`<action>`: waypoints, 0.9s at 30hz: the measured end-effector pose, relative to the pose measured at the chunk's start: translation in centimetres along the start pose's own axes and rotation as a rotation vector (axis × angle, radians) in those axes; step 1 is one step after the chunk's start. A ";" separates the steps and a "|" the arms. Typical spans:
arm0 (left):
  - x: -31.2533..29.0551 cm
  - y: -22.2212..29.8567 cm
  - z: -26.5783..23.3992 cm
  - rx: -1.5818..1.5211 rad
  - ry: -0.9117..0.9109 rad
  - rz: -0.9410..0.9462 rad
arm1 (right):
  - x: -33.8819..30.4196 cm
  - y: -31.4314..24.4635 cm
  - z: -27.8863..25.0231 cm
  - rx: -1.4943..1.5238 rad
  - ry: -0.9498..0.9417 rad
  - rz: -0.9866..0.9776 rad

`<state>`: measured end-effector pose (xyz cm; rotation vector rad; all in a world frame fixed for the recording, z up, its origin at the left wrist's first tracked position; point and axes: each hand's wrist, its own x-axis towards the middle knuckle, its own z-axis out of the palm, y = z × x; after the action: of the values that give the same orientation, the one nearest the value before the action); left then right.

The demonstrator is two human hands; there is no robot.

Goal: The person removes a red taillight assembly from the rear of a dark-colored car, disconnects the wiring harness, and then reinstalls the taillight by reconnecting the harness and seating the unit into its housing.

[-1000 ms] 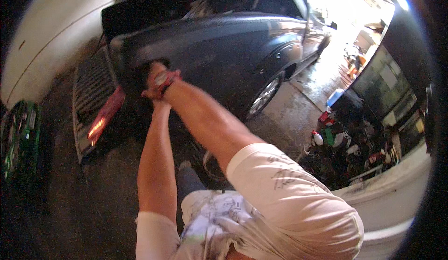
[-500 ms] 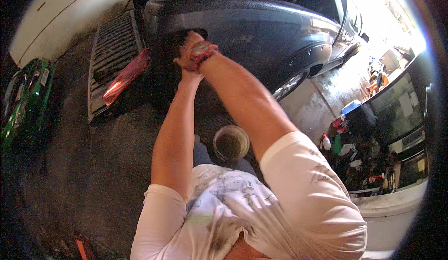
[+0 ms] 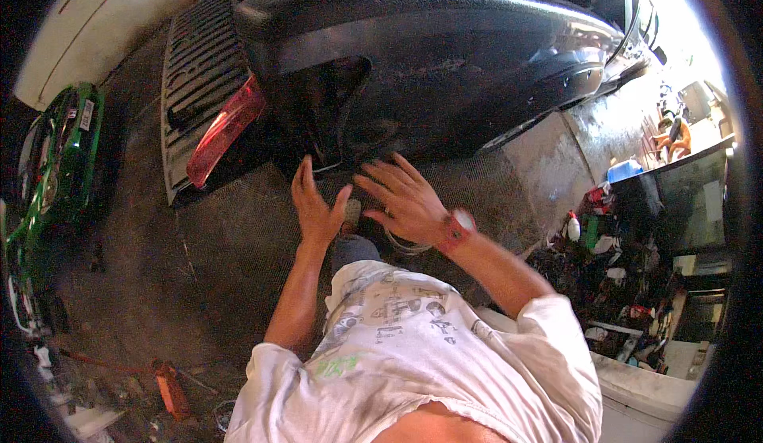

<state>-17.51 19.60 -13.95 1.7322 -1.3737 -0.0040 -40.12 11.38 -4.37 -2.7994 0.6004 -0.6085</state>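
Both of my hands are in front of the rear corner of a dark vehicle body panel (image 3: 445,69). My left hand (image 3: 316,208) is raised with its thumb apart from the other fingers, and nothing is in it. Just right of it, my right hand (image 3: 405,201) has its fingers spread, slightly blurred, and holds nothing; a red-banded watch (image 3: 456,231) is on that wrist. Above the hands, the panel has a dark recessed opening (image 3: 318,97). A red tail light (image 3: 226,137) lies left of that opening, against the ribbed tailgate (image 3: 179,93). Whether any fingertip touches the panel's lower edge I cannot tell.
A green car (image 3: 67,165) stands at the far left. An orange object (image 3: 171,391) lies on the dark floor at lower left. To the right are a cluttered heap (image 3: 604,268) and a dark glass-fronted cabinet (image 3: 691,197). A blue container (image 3: 625,170) sits on its top.
Both hands have come down and back from the panel's opening and moved apart; before, they were together at it. The view has shifted, and the round bucket below is now mostly hidden.
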 end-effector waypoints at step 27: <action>17.6 2.5 -3.3 -0.425 -0.148 -0.393 | -19.3 6.2 14.5 0.405 -0.282 0.976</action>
<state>-11.05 7.98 -1.65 1.6258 -1.0185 -0.6093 -51.93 15.87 -25.81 -1.8354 1.4212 -0.0978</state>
